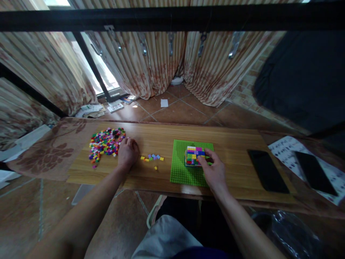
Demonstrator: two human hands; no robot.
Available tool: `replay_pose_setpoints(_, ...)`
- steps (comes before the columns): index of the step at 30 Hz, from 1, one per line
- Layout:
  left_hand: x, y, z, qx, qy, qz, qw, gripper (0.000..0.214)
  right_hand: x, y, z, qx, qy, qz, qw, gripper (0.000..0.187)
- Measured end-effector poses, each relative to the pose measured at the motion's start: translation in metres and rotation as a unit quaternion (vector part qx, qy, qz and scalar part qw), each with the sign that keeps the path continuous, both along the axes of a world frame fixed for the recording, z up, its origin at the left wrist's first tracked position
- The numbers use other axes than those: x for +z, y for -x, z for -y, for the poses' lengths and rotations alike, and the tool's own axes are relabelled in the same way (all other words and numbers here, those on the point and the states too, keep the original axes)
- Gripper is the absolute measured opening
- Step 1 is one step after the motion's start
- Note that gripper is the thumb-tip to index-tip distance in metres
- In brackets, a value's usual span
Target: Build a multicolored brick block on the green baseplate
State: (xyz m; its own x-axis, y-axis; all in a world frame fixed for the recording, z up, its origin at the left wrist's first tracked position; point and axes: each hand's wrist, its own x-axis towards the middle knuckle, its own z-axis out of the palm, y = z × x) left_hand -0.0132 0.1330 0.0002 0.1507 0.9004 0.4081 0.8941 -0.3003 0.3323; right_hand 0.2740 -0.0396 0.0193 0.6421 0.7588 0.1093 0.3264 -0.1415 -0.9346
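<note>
My left hand [128, 153] rests at the right edge of a heap of small coloured building bricks [106, 143]. Its fingers are curled together, and whatever may be between them is hidden. On the green baseplate [178, 169] stands a block built of multicoloured bricks [192, 157]. My right hand [215, 169] grips this brick block from its right side, the thumb at the near side and the fingers at the far side. Between the hands lie several loose bricks [153, 157], yellow, blue and purple, with a single yellow brick [155, 168] closer to me.
The wooden board [151, 133] carries all of this, with a dark phone-like slab [267, 171] at its right end. Beyond it, a second dark device [314, 172] lies on a printed sheet [288, 145]. A black bar [172, 18] with hanging metal hooks crosses the far side.
</note>
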Motion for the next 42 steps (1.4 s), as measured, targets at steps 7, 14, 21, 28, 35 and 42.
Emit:
replay_pose_setpoints(7, -0.002, 0.001, -0.001, 0.006, -0.009, -0.012, 1.000, 0.019, 0.000, 0.004, 0.000, 0.004, -0.017, -0.004, 1.000, 0.046)
replay_pose_setpoints(14, -0.003, 0.001, -0.001, 0.003, -0.004, -0.002, 1.000, 0.017, 0.011, 0.002, 0.010, -0.055, -0.052, 0.038, 0.996, 0.046)
replay_pose_setpoints(21, -0.002, 0.000, 0.001, 0.005, 0.001, 0.000, 1.000, 0.017, 0.048, 0.037, 0.026, 0.001, -0.117, 0.103, 0.988, 0.028)
replay_pose_setpoints(28, -0.006, 0.002, 0.001, 0.004, -0.008, -0.008, 1.000, 0.017, 0.029, 0.090, 0.021, 0.223, -0.095, 0.187, 0.952, 0.022)
replay_pose_setpoints(35, -0.007, 0.002, 0.000, 0.003, -0.005, -0.005, 1.000, 0.017, -0.003, 0.100, -0.002, 0.242, -0.060, 0.230, 0.941, 0.024)
replay_pose_setpoints(42, -0.008, 0.003, 0.000, -0.005, -0.008, 0.002, 1.000, 0.016, -0.017, 0.100, -0.026, 0.227, -0.021, 0.279, 0.933, 0.022)
